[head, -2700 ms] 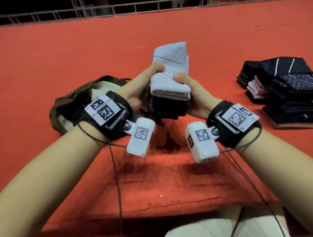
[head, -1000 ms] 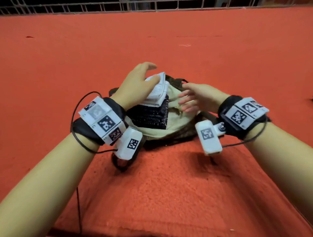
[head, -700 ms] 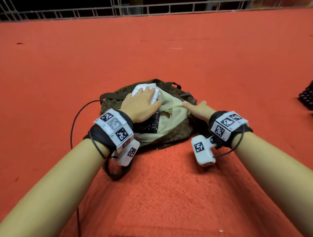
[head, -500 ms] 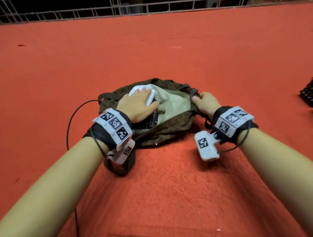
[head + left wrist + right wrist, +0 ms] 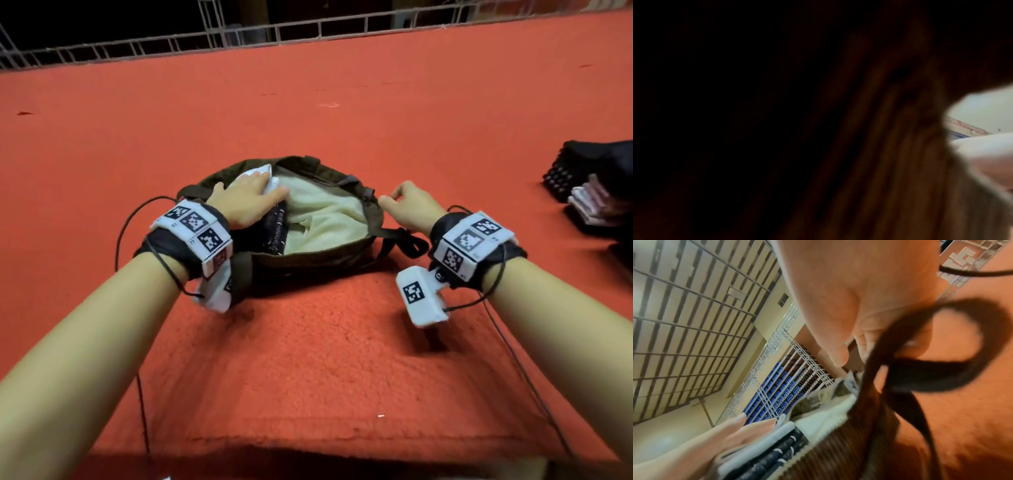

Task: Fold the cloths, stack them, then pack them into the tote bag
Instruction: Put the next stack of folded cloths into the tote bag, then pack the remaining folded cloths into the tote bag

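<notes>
Here, the folded cloths (image 5: 270, 219) are pressed under flat, straight fingers (image 5: 274, 197) of the left hand (image 5: 245, 202), inside the tote bag (image 5: 322, 257); its rim is pinched btwn curled fingers (image 5: 388, 200) of the right hand (image 5: 409, 207).

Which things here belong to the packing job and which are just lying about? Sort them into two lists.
In the job:
tote bag
white folded cloth
dark patterned cloth
waiting stack of folded cloths

Lying about:
metal railing
white fleck on the red cover
</notes>
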`<action>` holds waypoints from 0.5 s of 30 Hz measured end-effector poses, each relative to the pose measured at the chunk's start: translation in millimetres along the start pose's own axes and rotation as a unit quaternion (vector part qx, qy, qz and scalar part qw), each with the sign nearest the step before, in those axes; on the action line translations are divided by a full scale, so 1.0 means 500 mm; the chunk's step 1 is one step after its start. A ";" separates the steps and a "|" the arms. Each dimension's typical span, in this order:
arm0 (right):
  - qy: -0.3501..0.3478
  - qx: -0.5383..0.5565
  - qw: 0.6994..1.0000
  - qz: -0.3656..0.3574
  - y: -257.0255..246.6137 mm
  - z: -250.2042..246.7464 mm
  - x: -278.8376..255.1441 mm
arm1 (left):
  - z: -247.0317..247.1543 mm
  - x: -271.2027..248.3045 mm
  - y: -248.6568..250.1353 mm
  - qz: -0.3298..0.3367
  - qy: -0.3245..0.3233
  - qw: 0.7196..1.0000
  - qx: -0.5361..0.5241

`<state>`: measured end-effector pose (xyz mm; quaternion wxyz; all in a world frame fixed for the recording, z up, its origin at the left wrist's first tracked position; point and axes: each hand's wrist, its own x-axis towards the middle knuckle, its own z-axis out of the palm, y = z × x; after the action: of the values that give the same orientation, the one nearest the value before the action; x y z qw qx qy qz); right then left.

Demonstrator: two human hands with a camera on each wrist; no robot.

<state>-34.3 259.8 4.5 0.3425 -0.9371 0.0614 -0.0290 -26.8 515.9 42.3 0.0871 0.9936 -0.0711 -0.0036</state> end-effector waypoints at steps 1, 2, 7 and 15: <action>-0.002 0.013 1.000 -0.005 0.003 -0.010 -0.004 | -0.009 -0.004 0.003 0.006 0.007 1.000 -0.014; 0.003 0.027 1.000 -0.012 0.006 -0.023 -0.009 | -0.017 -0.008 0.010 0.017 0.010 0.999 -0.030; 0.058 0.052 0.995 -0.055 0.024 -0.110 -0.044 | -0.056 -0.020 0.122 0.109 0.064 0.992 -0.014; 0.181 -0.026 0.981 -0.066 0.128 -0.269 -0.133 | -0.040 -0.034 0.415 0.272 0.080 0.958 -0.054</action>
<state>-119.3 134.3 64.9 0.2988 -0.9269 0.0607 -0.2191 -72.2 319.7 97.8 0.1442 0.9277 -0.3309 0.0955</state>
